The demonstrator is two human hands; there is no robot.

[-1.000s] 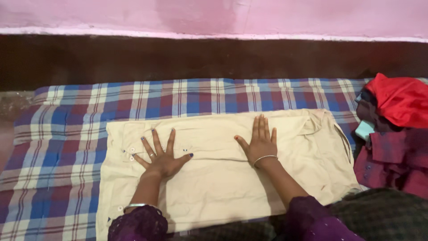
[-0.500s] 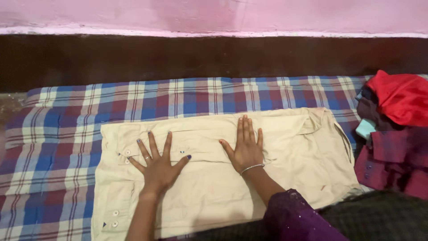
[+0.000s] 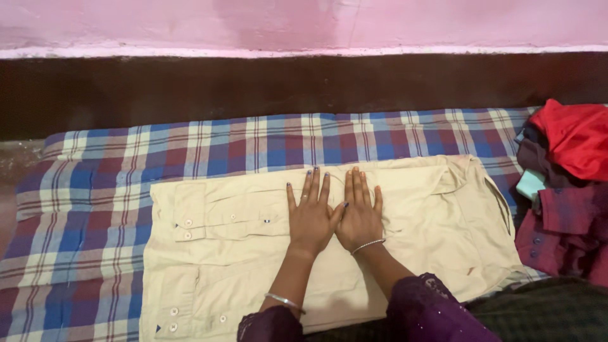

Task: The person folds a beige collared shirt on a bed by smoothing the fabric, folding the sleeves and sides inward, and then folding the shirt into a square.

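On plaid blanket, beige shirt lengthwise left-right, both hands flat.

Matt beige cloth shirt, woven checked blanket

This looks like a room in a home, with laundry being handled at floor level. A checked blanket in blue, maroon and white lies spread along the foot of a wall painted pink above and dark brown below. A beige shirt lies flat on it, and a heap of red and maroon clothes sits at the right edge.
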